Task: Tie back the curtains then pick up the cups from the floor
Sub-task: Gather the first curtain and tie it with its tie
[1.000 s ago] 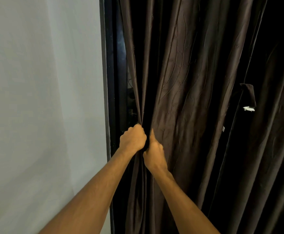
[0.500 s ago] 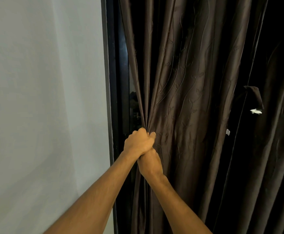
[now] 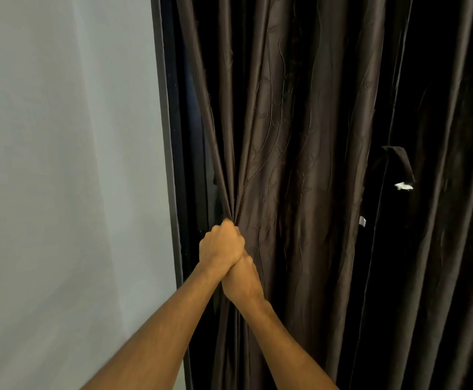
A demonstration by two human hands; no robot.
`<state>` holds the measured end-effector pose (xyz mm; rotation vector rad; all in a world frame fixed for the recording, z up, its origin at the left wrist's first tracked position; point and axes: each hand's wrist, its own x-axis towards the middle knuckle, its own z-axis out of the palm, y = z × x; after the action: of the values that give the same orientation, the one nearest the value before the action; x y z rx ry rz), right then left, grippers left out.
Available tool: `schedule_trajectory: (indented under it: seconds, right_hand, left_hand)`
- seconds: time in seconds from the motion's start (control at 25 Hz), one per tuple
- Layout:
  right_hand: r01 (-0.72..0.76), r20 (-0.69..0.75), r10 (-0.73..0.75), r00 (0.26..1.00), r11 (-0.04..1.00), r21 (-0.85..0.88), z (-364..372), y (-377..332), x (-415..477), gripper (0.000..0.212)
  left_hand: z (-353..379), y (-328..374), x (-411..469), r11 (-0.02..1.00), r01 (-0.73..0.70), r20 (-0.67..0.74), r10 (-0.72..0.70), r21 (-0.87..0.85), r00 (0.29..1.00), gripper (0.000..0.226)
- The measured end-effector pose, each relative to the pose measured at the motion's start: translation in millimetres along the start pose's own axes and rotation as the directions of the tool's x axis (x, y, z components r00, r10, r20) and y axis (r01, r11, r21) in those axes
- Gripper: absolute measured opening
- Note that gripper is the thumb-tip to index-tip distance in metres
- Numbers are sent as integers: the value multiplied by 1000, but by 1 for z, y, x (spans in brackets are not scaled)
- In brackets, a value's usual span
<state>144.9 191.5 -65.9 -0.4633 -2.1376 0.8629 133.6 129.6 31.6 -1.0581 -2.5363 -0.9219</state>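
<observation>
Brown curtain (image 3: 300, 136) fills the centre and right, hanging in folds beside a pale wall (image 3: 60, 164), with a black frame (image 3: 184, 136) between them. Left hand (image 3: 221, 243) fists the gathered edge folds. Right hand (image 3: 242, 280) presses in just below it, fingers hidden, grip unclear. Dark strap (image 3: 397, 164) with white tag (image 3: 403, 186) hangs further right.

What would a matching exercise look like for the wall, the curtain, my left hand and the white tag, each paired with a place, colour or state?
Things:
1 wall
2 curtain
3 left hand
4 white tag

Descriptions:
A grips gathered folds
B pale grey, far left
C dark brown, pleated
D small, at the right

Pairs: 1-B, 2-C, 3-A, 4-D
</observation>
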Motion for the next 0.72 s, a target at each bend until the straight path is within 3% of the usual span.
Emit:
schedule_trajectory:
  seconds: [0.2,0.4,0.52,0.6,0.72]
  right_hand:
    - [58,39,-54,998,992,-113,-18,-3,-3,43]
    - [125,88,-118,989,989,-78,-59,-9,-20,45]
    - [125,-192,-156,969,978,-167,-84,-1,-30,34]
    - [101,-469,-185,864,975,-199,-104,9,-34,25]
    - [-97,-752,-80,655,977,-188,-134,29,-34,41]
  left_hand:
    - [0,5,-1,998,10,-17,-9,61,1000,25]
    - [4,12,-3,996,62,-57,-58,68,997,22]
    - [8,18,-2,995,68,-70,-64,70,996,22]
    - [11,22,-1,996,67,-73,-63,64,995,21]
    - [16,25,-1,996,76,-77,-72,55,994,21]
